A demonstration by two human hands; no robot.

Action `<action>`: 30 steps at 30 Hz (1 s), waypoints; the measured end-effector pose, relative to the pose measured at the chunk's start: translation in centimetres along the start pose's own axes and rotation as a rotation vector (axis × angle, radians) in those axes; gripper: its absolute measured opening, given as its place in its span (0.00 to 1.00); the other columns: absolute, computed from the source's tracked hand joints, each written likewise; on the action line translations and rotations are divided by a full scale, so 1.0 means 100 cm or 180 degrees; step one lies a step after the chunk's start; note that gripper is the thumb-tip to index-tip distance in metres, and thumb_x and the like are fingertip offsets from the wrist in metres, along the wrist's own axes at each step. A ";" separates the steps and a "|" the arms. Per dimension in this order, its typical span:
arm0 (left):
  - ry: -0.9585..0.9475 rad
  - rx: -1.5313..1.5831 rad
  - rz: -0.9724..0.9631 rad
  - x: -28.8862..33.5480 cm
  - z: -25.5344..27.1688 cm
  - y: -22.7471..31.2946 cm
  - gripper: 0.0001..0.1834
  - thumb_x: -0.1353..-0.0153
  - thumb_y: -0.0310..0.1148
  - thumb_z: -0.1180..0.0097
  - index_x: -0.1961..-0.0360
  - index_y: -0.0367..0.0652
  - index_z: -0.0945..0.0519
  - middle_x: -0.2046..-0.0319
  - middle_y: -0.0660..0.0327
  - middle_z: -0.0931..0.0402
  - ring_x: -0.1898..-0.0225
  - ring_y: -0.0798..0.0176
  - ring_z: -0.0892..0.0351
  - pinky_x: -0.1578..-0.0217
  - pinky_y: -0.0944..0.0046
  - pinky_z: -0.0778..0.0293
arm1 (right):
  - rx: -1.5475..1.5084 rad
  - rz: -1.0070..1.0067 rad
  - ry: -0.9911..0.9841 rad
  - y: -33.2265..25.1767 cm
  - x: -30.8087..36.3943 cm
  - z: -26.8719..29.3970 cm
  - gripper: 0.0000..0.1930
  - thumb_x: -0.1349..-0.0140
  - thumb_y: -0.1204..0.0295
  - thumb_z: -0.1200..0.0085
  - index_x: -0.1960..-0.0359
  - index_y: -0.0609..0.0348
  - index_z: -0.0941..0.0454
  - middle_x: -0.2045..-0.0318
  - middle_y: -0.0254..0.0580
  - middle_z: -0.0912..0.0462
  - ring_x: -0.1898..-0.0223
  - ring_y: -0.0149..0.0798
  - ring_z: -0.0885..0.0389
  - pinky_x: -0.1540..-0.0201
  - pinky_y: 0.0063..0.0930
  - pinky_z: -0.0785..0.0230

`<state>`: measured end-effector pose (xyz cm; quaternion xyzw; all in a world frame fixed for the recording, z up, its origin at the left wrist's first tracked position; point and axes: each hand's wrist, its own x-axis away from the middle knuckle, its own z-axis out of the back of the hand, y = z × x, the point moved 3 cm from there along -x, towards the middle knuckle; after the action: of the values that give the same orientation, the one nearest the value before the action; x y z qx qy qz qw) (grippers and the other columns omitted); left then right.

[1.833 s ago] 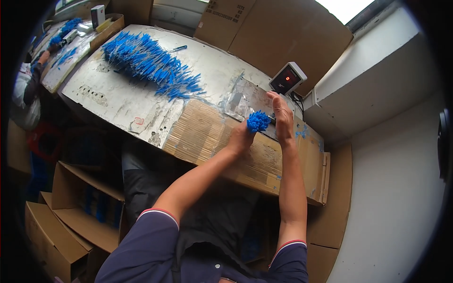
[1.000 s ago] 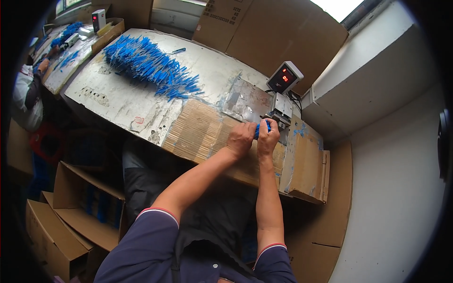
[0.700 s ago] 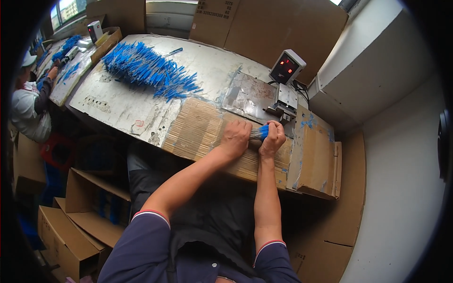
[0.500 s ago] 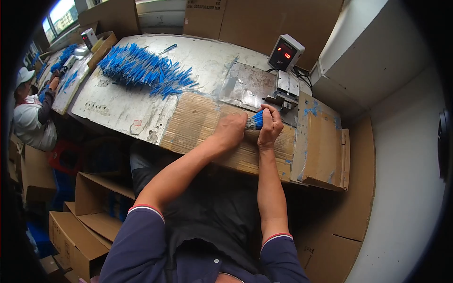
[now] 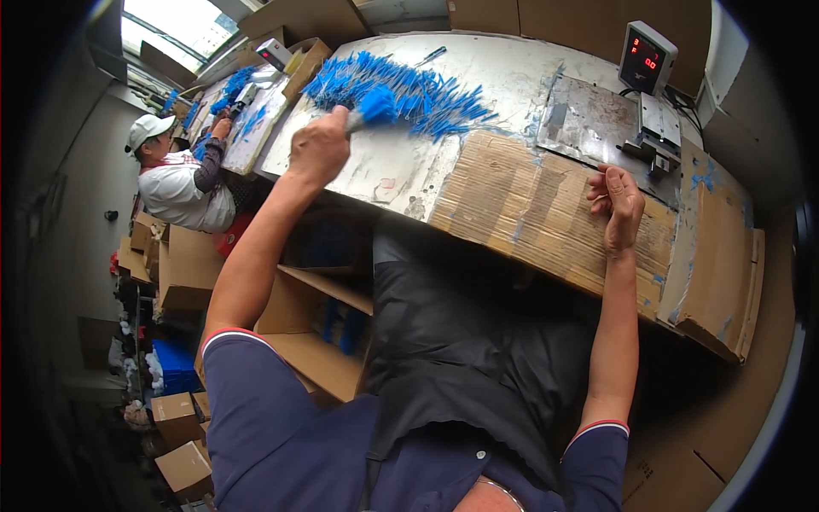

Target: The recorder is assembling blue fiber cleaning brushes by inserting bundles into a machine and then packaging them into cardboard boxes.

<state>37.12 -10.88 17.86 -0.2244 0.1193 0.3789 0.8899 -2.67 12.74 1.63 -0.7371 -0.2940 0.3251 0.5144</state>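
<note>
Left hand grips blue-tipped bundle (right hand above cardboard).

Upper left: a co-worker in a white cap at a neighbouring table, bright window beyond; lower left: brown boxes near a blue bin.

blue-tipped bundle: blurred, lower end hidden in left fingers | cardboard sheet: top cut off
</note>
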 end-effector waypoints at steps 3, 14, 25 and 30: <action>0.0571 -0.0473 0.0844 -0.007 0.029 -0.058 0.06 0.33 0.33 0.46 0.60 0.42 0.25 0.70 0.45 0.16 0.67 0.37 0.15 0.65 0.39 0.22 | 0.0195 -0.0044 -0.0006 0.004 0.003 0.001 0.20 0.28 0.57 0.41 0.51 0.65 0.18 0.66 0.35 0.17 0.71 0.23 0.22 0.74 0.14 0.33; 0.0118 -0.0876 0.2143 0.068 0.003 -0.168 0.15 0.29 0.44 0.51 0.56 0.42 0.24 0.64 0.41 0.14 0.59 0.32 0.14 0.57 0.34 0.23 | 0.1207 -0.0224 0.0195 0.014 0.003 -0.011 0.09 0.30 0.67 0.37 0.58 0.60 0.14 0.72 0.27 0.17 0.75 0.19 0.23 0.76 0.14 0.33; -0.0706 -0.0800 0.1798 0.106 -0.090 -0.184 0.19 0.28 0.47 0.53 0.59 0.41 0.22 0.63 0.38 0.15 0.59 0.31 0.15 0.56 0.36 0.23 | 0.1520 -0.0191 0.0101 0.020 -0.001 -0.008 0.08 0.30 0.68 0.38 0.58 0.60 0.15 0.70 0.28 0.17 0.73 0.20 0.23 0.74 0.15 0.34; 0.1255 -0.0622 0.2501 0.052 0.049 -0.236 0.26 0.30 0.54 0.49 0.57 0.38 0.16 0.60 0.43 0.14 0.57 0.34 0.15 0.55 0.39 0.24 | 0.1482 -0.0280 0.0150 0.015 -0.006 -0.012 0.09 0.30 0.67 0.39 0.58 0.59 0.14 0.69 0.28 0.16 0.74 0.19 0.22 0.75 0.15 0.34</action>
<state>58.10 -19.75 27.40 -0.3129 0.3265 0.6475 0.6134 -1.97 11.16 0.59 -0.5925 -0.2309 0.3442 0.6908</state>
